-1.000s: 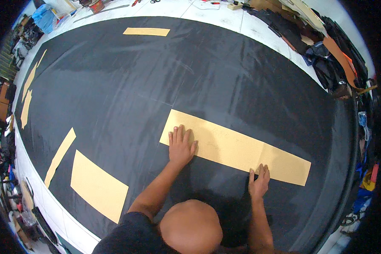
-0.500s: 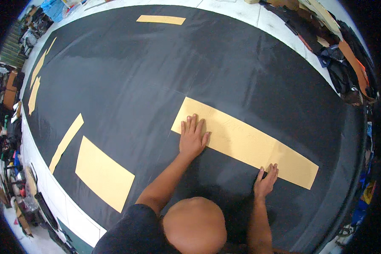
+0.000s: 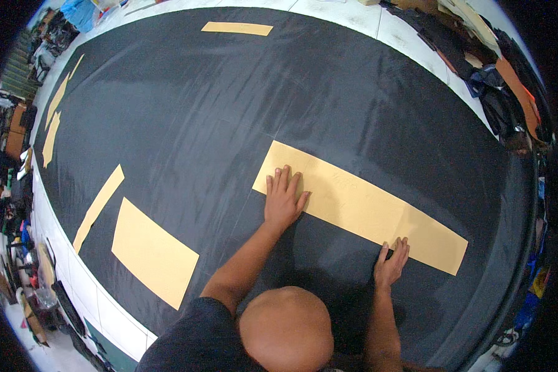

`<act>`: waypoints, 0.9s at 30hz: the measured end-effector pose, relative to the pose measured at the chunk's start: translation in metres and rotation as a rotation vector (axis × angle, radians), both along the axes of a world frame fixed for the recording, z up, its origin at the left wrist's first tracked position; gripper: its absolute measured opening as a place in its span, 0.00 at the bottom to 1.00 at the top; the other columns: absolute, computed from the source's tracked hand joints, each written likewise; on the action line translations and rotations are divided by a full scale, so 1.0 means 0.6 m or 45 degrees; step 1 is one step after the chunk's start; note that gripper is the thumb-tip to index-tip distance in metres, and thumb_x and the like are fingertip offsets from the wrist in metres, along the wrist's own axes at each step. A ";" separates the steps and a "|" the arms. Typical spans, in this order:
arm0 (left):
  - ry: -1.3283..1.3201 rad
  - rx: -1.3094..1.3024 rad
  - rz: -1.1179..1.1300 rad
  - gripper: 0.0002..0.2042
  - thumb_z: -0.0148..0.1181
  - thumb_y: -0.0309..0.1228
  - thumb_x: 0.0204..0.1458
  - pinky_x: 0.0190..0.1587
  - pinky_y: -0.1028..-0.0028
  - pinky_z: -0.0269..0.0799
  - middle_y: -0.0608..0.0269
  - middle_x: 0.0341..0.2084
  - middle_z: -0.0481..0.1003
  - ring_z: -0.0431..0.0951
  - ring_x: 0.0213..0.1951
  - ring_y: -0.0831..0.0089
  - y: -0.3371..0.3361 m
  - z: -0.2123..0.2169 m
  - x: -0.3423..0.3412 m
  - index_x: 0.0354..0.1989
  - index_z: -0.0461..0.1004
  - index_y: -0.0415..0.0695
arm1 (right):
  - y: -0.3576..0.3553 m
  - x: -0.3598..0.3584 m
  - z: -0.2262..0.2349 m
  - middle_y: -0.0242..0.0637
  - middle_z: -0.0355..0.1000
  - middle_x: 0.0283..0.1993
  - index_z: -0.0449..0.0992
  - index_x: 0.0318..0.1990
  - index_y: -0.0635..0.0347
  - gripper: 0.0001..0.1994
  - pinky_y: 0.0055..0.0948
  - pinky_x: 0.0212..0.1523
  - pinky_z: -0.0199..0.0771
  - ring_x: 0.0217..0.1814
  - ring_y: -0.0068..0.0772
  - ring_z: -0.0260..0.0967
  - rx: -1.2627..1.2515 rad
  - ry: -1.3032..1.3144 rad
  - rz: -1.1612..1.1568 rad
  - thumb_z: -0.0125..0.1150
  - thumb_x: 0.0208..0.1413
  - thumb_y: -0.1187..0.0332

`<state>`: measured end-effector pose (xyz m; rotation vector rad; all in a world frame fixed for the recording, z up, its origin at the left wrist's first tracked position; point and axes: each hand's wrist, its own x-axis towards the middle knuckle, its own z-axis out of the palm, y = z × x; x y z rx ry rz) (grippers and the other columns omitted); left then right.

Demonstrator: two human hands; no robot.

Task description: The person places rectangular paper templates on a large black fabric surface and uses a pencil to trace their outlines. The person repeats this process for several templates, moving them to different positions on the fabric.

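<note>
Long tan strip point(image 3: 366, 208) flat on black cloth point(image 3: 198, 111), mid-right; left hand point(image 3: 283, 199) spread, palm down on near-left end; right hand point(image 3: 390, 263) flat, fingertips on lower edge; probably thin, light, floppy, quick to slide; best pinned flat, lifted by ends.

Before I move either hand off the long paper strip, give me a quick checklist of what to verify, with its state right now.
1. Left hand flat on the strip near its left end: ok.
2. Right hand fingertips on the strip's lower edge, toward its right end: ok.
3. Strip lies flat on the black cloth, no lifted corner seen: ok.
4. Cloth smooth under the strip: cannot tell; faint creases show nearby.
5. Strip clear of the other paper pieces, such as the wide piece at left: ok.
6. Strip marked or pinned: cannot tell.
</note>
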<state>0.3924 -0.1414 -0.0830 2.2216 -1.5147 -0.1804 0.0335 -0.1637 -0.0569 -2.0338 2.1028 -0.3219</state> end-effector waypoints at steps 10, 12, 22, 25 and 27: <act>-0.033 0.005 -0.014 0.30 0.60 0.47 0.58 0.71 0.40 0.45 0.41 0.69 0.56 0.54 0.70 0.38 0.000 0.005 0.000 0.64 0.67 0.44 | -0.001 -0.001 -0.004 0.51 0.55 0.74 0.65 0.65 0.63 0.26 0.49 0.74 0.52 0.77 0.58 0.47 -0.006 0.038 0.026 0.56 0.65 0.57; -0.059 0.014 -0.026 0.30 0.59 0.48 0.58 0.71 0.40 0.45 0.40 0.69 0.56 0.54 0.70 0.38 0.000 0.009 -0.002 0.64 0.66 0.44 | -0.005 0.001 0.000 0.51 0.54 0.74 0.65 0.65 0.63 0.27 0.49 0.74 0.52 0.77 0.58 0.47 0.002 0.049 0.015 0.56 0.64 0.56; -0.077 0.011 -0.066 0.29 0.60 0.43 0.59 0.72 0.41 0.42 0.41 0.70 0.55 0.51 0.71 0.38 0.002 -0.008 -0.002 0.65 0.65 0.43 | -0.007 0.001 0.004 0.47 0.55 0.74 0.65 0.65 0.59 0.27 0.49 0.73 0.55 0.78 0.55 0.46 0.039 0.002 -0.038 0.57 0.64 0.56; -0.109 0.036 -0.049 0.28 0.60 0.42 0.59 0.71 0.40 0.42 0.41 0.69 0.56 0.52 0.71 0.37 0.000 -0.006 -0.003 0.65 0.64 0.42 | -0.007 0.004 0.005 0.47 0.56 0.74 0.66 0.65 0.59 0.26 0.48 0.72 0.57 0.77 0.56 0.48 0.014 0.003 -0.038 0.57 0.63 0.55; -0.118 0.026 -0.061 0.28 0.60 0.41 0.58 0.71 0.40 0.43 0.41 0.69 0.56 0.52 0.71 0.37 0.000 -0.008 -0.005 0.65 0.64 0.41 | -0.006 0.000 0.005 0.47 0.57 0.73 0.67 0.64 0.59 0.26 0.48 0.71 0.59 0.76 0.56 0.50 -0.015 0.006 -0.052 0.57 0.63 0.55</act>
